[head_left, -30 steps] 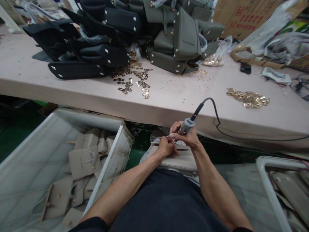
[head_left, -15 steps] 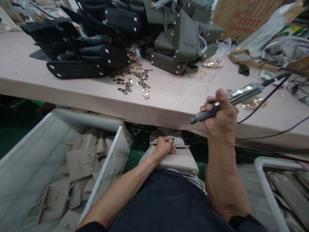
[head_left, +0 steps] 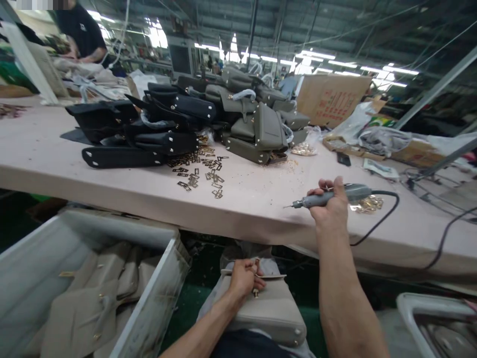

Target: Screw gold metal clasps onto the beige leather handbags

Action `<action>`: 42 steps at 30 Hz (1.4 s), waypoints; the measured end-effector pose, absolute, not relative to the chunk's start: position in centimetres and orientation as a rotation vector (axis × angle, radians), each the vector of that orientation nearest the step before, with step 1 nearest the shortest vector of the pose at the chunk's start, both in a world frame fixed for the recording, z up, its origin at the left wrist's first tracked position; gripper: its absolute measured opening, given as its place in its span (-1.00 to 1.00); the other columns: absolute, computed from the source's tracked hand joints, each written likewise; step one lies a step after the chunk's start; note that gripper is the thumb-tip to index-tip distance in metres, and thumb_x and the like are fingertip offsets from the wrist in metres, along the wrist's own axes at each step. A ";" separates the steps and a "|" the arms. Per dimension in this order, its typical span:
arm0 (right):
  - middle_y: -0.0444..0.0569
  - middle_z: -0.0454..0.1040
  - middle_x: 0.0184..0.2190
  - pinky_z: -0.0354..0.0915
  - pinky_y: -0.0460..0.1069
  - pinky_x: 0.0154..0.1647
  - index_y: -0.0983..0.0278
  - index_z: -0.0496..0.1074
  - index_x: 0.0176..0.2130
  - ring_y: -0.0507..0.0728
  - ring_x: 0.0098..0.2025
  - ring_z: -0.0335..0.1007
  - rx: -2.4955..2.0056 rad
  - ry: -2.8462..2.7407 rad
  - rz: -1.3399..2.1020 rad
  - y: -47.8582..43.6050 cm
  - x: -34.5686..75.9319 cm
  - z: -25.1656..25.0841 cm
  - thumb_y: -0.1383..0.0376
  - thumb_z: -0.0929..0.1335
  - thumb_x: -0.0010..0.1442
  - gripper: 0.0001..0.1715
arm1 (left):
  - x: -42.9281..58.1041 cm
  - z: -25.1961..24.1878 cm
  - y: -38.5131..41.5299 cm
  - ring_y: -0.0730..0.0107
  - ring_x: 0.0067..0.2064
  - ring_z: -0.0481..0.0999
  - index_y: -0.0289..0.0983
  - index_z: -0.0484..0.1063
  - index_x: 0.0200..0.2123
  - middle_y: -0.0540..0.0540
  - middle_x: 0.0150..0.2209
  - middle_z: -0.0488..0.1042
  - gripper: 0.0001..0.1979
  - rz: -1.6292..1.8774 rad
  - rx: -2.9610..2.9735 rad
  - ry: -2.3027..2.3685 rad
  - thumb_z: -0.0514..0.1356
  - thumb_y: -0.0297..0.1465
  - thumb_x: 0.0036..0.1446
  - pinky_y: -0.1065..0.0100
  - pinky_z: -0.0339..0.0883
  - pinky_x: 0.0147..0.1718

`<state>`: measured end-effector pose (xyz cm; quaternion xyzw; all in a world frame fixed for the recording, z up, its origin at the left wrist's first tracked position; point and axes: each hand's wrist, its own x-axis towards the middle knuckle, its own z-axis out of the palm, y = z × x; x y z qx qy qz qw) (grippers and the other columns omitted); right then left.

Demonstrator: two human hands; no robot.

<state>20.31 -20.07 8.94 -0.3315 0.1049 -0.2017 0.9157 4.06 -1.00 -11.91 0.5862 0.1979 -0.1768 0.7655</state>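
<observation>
My right hand (head_left: 330, 206) is wrapped round a grey electric screwdriver (head_left: 357, 191), held over the table's front edge with its thin bit pointing left. A beige handbag (head_left: 270, 311) lies across my lap. At its flap edge, my left hand (head_left: 244, 278) is closed in a pinch on a small gold metal plate, partly hidden by the fingers. Just below those fingers, a gold turn-lock (head_left: 255, 293) sits on the bag's front.
On the pink-topped table (head_left: 149, 199) are black handbags (head_left: 122, 156), olive handbags (head_left: 268, 129) and scattered gold metal plates (head_left: 194, 179). A white bin (head_left: 149, 278) of beige bags stands left, another bin (head_left: 406, 303) right. A co-worker (head_left: 84, 35) stands far left.
My view has tilted up, showing more of the workshop. The screwdriver has swung from slanting to nearly level. My left hand stays at the bag's flap.
</observation>
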 end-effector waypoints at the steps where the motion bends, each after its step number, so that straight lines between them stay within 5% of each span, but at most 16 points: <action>1: -0.26 0.49 -0.39 0.44 -0.09 -0.50 0.24 0.34 -0.31 -0.11 -0.62 0.29 -0.673 0.203 -0.433 -20.0 20.9 8.8 0.03 0.54 0.18 -0.57 | 4.1 -12.1 -1.1 0.34 -0.60 0.57 -0.35 0.41 -0.40 -0.16 -0.44 0.57 -0.74 -0.385 1.272 0.437 0.28 -0.28 0.22 0.43 0.35 -0.66; 17: -0.35 0.38 -0.51 0.31 -0.15 -0.60 0.21 0.26 -0.29 -0.11 -0.65 0.24 -0.467 0.370 -0.383 -17.4 30.4 6.1 0.18 0.43 0.34 -0.71 | 5.0 -14.5 -2.0 0.32 -0.62 0.55 -0.34 0.40 -0.36 -0.18 -0.41 0.56 -0.69 -0.397 1.240 0.430 0.27 -0.18 0.15 0.41 0.30 -0.70; 42: -0.34 0.38 -0.50 0.34 -0.12 -0.60 0.20 0.24 -0.29 -0.09 -0.64 0.26 -0.498 0.351 -0.330 -16.6 32.6 3.6 0.13 0.42 0.34 -0.69 | 5.4 -15.0 -1.9 0.35 -0.64 0.53 -0.33 0.39 -0.41 -0.17 -0.43 0.55 -0.62 -0.407 1.236 0.437 0.31 -0.10 0.12 0.43 0.29 -0.72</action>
